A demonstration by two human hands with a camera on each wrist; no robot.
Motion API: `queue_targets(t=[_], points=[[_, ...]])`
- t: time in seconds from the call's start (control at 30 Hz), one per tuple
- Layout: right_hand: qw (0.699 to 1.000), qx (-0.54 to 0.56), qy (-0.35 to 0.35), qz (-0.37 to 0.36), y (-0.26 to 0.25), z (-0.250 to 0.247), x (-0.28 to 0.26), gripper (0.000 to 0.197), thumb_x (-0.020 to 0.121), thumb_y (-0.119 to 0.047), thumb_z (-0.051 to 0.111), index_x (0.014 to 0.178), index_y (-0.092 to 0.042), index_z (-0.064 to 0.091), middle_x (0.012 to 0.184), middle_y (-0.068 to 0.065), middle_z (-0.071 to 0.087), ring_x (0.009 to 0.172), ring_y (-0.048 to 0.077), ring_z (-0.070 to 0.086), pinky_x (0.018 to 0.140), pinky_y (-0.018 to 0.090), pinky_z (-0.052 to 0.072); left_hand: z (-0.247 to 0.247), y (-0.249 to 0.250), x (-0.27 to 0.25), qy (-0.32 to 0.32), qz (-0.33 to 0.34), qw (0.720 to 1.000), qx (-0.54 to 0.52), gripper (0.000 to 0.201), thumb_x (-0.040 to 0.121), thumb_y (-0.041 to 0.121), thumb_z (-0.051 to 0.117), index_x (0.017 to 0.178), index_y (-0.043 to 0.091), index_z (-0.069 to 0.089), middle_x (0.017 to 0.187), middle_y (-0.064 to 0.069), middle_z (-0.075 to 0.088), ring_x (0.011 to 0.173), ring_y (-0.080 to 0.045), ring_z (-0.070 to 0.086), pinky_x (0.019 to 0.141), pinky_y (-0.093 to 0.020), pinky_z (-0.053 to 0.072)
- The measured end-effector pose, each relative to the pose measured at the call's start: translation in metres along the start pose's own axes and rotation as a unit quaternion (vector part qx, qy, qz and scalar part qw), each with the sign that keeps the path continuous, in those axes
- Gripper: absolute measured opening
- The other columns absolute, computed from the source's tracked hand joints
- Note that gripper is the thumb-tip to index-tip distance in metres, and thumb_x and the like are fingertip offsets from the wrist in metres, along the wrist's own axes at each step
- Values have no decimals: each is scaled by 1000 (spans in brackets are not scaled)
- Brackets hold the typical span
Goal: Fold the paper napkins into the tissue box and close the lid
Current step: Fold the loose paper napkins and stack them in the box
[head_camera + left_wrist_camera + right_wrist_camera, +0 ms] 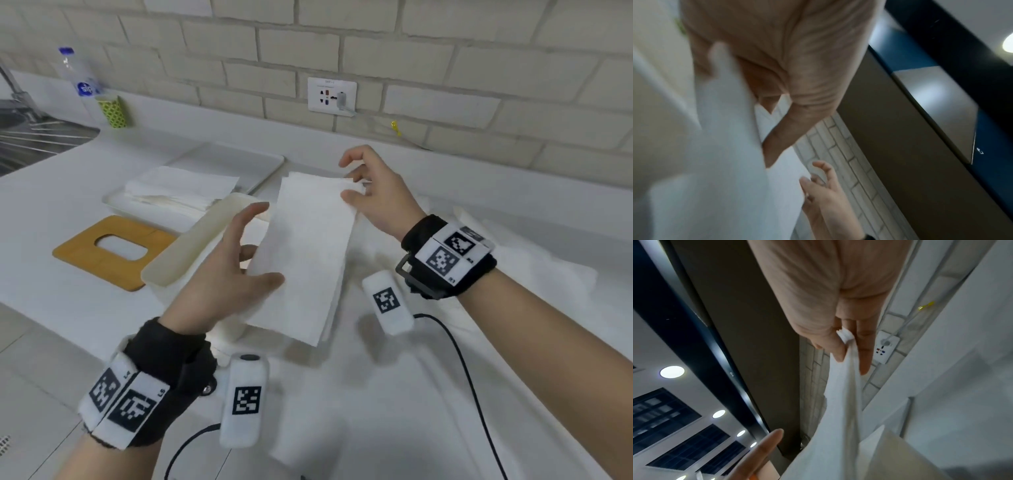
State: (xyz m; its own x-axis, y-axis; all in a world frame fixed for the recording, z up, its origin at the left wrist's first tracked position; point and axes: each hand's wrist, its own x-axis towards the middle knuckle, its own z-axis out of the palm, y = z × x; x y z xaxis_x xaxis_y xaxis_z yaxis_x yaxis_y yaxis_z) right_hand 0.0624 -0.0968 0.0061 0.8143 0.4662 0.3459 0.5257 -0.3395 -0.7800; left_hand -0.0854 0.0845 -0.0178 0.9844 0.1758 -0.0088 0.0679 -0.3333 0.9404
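A folded white napkin (308, 246) hangs in the air between both hands, over the open cream tissue box (191, 246). My left hand (257, 269) holds its near edge, thumb on top and fingers beneath, index finger raised. My right hand (356, 186) pinches the far corner; the right wrist view shows the thumb and fingers (864, 353) clamping the napkin (838, 418). In the blurred left wrist view my thumb (781, 141) lies against the napkin (725, 178). The bamboo lid (85, 253) with an oval slot lies flat to the left of the box. A stack of napkins (181, 188) lies behind it.
A white tray (260, 164) sits at the back under the stack. A water bottle (77, 73), a green cup (113, 111) and a sink (27, 133) are at the far left. A wall socket (331, 96) is behind. White cloth (513, 274) covers the counter at right.
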Motion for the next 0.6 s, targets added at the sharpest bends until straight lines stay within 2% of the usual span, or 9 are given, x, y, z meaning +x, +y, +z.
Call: queue_targets(t=[0.03, 0.1, 0.17, 0.2, 0.27, 0.37, 0.43, 0.53, 0.6], points=[[1000, -12, -6, -16, -5, 3, 5, 33, 82, 7, 50, 96, -23, 47, 97, -5, 55, 83, 9, 48, 70, 15, 37, -11, 2, -1, 16, 5, 1000, 11, 61, 78, 5, 73, 112, 52, 53, 88, 7, 72, 71, -16, 69, 58, -28, 54], [998, -44, -2, -48, -15, 12, 18, 24, 83, 8, 48, 92, -13, 59, 90, -1, 58, 84, 13, 50, 70, 8, 37, -31, 3, -1, 53, 4, 997, 57, 29, 83, 9, 69, 91, 36, 69, 76, 14, 69, 57, -5, 59, 49, -15, 45], [994, -79, 5, -74, -21, 24, 33, 23, 85, 9, 47, 89, -2, 67, 90, 4, 63, 85, 14, 53, 71, 2, 34, -48, 1, 3, 95, -10, 992, 87, 17, 84, 13, 69, 77, 28, 73, 71, 12, 66, 52, -1, 53, 48, -8, 41], [992, -98, 0, -79, -23, 31, 41, 25, 86, 10, 46, 91, 0, 69, 95, 8, 65, 86, 14, 54, 73, 1, 33, -54, -1, 7, 112, -22, 989, 96, 17, 84, 11, 68, 77, 26, 74, 72, 7, 65, 52, -1, 54, 46, -6, 40], [989, -131, -22, -69, -21, 49, 54, 33, 86, 13, 42, 97, 0, 69, 104, 14, 65, 95, 20, 58, 79, 7, 36, -63, -7, 15, 126, -62, 981, 134, 17, 84, 6, 67, 90, 22, 71, 81, 0, 63, 60, -8, 58, 44, -10, 37], [981, -175, -82, -16, -12, 75, 63, 41, 86, 15, 38, 108, -4, 67, 118, 16, 60, 110, 28, 55, 94, 22, 38, -70, -22, 26, 106, -121, 960, 230, 28, 80, 1, 69, 100, 20, 67, 102, -8, 62, 84, -22, 57, 66, -25, 40], [967, -210, -144, 16, -5, 89, 65, 43, 88, 12, 38, 117, -7, 63, 126, 14, 56, 115, 27, 53, 98, 25, 38, -70, -33, 30, 73, -151, 944, 284, 32, 77, -1, 70, 100, 20, 65, 110, -9, 58, 91, -24, 54, 74, -28, 40], [937, -260, -226, 51, -1, 103, 67, 42, 90, 7, 38, 122, -9, 59, 130, 13, 51, 114, 29, 54, 99, 32, 41, -66, -39, 32, 29, -178, 918, 352, 41, 74, -1, 72, 108, 20, 63, 110, -4, 50, 94, -21, 47, 70, -26, 36], [913, -305, -259, 72, -3, 110, 71, 40, 90, 6, 37, 122, -5, 58, 131, 14, 50, 115, 31, 53, 98, 36, 43, -63, -37, 33, 5, -177, 904, 389, 45, 76, 0, 70, 117, 16, 61, 112, -5, 49, 94, -18, 44, 70, -24, 34]])
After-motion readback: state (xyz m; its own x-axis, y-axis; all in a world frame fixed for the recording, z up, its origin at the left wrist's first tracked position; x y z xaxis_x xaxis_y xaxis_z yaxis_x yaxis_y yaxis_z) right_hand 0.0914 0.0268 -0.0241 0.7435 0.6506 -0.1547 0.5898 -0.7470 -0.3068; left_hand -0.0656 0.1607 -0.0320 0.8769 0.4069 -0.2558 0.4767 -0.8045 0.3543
